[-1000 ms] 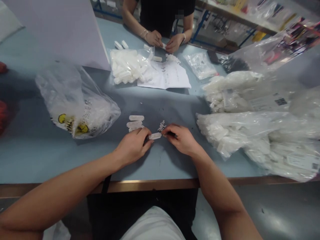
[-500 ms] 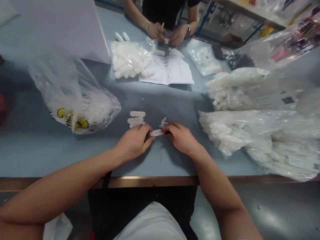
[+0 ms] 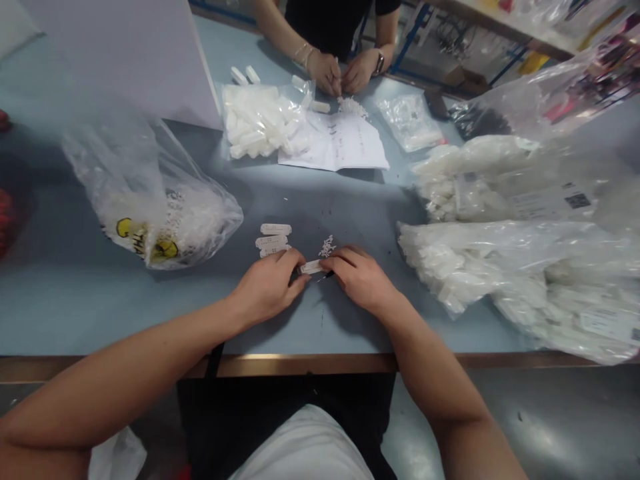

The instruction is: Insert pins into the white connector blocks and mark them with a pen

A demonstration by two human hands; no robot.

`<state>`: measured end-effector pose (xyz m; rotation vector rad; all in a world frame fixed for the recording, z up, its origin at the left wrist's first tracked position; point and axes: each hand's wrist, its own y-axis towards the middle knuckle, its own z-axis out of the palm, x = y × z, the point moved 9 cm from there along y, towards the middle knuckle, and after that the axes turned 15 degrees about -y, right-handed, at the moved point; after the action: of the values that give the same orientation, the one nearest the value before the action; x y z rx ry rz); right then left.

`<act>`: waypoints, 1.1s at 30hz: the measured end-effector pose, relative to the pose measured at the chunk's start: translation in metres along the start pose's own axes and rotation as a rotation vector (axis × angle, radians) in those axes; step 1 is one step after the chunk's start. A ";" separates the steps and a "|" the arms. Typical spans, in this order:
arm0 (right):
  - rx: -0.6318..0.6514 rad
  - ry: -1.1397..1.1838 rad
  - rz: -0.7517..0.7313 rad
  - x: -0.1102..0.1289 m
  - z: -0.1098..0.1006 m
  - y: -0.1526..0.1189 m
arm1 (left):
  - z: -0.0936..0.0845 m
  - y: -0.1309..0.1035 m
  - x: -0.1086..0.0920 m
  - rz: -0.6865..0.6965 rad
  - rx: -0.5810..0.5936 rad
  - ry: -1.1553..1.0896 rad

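Crumpled clear plastic bag, glossy, well left of the grip; lumpy clear bag of white parts, right of it. Three flat white oblong plates, beyond the left hand, nearest one partly covered. Tiny white pieces, loose heap just beyond the grip. Slim dark tool, grasped by the right hand, mostly hidden, type unclear. White plastic strip, narrow, markings illegible, between both hands, left end pinched in left fingers.
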<state>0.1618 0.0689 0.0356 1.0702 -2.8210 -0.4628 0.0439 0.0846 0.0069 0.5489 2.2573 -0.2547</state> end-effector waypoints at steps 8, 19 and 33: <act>0.069 0.034 0.050 -0.006 0.007 0.000 | 0.000 0.000 0.000 0.010 -0.012 0.009; 0.023 -0.084 -0.034 0.005 -0.001 0.000 | 0.000 0.000 0.001 0.005 -0.017 0.004; 0.229 0.164 0.081 -0.001 0.001 -0.004 | 0.000 0.000 0.002 -0.004 -0.005 0.011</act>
<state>0.1651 0.0673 0.0332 0.9735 -2.8059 -0.0425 0.0425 0.0850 0.0059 0.5449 2.2693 -0.2484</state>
